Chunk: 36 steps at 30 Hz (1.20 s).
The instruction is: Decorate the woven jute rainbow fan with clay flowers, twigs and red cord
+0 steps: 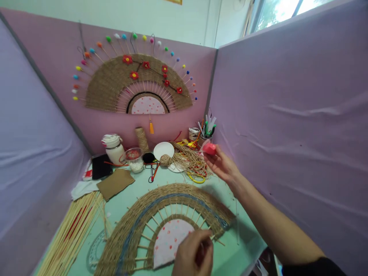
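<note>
My right hand (222,165) is raised over the back right of the table, its fingers closed on a pinkish-red lump (209,148) that looks like modelling clay, with clear film at its side. Low in the middle, my left hand (194,253) is curled with its fingertips close to the thumb; something dark red seems to show inside, but I cannot make out what. Under and behind it lies a woven half-round fan (163,195) of twine on sticks, with a blue band and a dotted cloth centre (169,239). The left hand covers part of that cloth.
A finished fan (106,82) with red flowers hangs on the pink board. Along the back stand a white bottle (113,149), a clear cup (134,160), a twine spool (141,138) and loose twine (189,159). Thin sticks (70,234) and cardboard (115,184) lie left.
</note>
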Motion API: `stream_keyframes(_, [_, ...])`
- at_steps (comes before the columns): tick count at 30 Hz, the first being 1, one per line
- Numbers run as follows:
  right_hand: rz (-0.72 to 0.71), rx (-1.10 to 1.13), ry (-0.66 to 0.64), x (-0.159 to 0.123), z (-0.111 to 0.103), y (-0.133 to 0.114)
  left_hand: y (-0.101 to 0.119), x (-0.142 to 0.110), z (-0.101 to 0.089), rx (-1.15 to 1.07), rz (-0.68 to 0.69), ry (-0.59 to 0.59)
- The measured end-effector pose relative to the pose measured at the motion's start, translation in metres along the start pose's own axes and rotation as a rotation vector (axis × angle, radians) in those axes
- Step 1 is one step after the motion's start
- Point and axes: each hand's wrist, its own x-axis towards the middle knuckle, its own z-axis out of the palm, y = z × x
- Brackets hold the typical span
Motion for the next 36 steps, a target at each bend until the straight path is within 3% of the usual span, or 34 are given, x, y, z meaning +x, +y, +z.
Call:
stream_keyframes(4, [0.252, 0.288, -0.206, -0.111, 0.001, 0.047, 0.019, 0.0, -0.017, 0.083, -0.048, 0.281])
stream_keyframes(6, [0.349, 0.359, -0.259, -0.161, 0.001, 0.078, 0.025, -0.009, -0.021, 0.042, -0.056, 0.33])
stream_keyframes(10, [0.442, 0.339, -0.412, -0.223, -0.003, 0.126, 0.021, -0.047, -0.023, 0.002, -0.081, 0.523])
stream_keyframes(12, [0.431, 0.177, -0.541, -0.233, -0.012, 0.136, 0.015, -0.071, -0.029, 0.02, -0.09, 0.628])
stream_keyframes(13, [0.384, 0.057, -0.596, -0.234, -0.018, 0.137, 0.013, -0.083, -0.034, 0.021, -0.092, 0.626])
stream_keyframes(16, [0.033, -0.368, -0.657, -0.23, -0.037, 0.123, 0.01, -0.11, -0.049, 0.137, -0.095, 0.623])
stream_keyframes(18, [-0.214, -0.641, -0.707, -0.229, -0.046, 0.106, 0.013, -0.12, -0.054, 0.298, -0.104, 0.49])
stream_keyframes(20, [-0.332, -0.845, -0.832, -0.232, -0.051, 0.092, 0.016, -0.123, -0.052, 0.433, -0.063, 0.323])
stream_keyframes(22, [-0.383, -0.965, -0.917, -0.237, -0.053, 0.083, 0.019, -0.123, -0.045, 0.516, 0.002, 0.214])
stream_keyframes(26, [-0.44, -1.045, -0.922, -0.246, -0.056, 0.081, 0.021, -0.12, -0.031, 0.593, 0.061, 0.186])
stream_keyframes(36, [-0.322, -1.03, -0.88, -0.245, -0.065, 0.084, 0.026, -0.115, -0.024, 0.467, 0.031, 0.092])
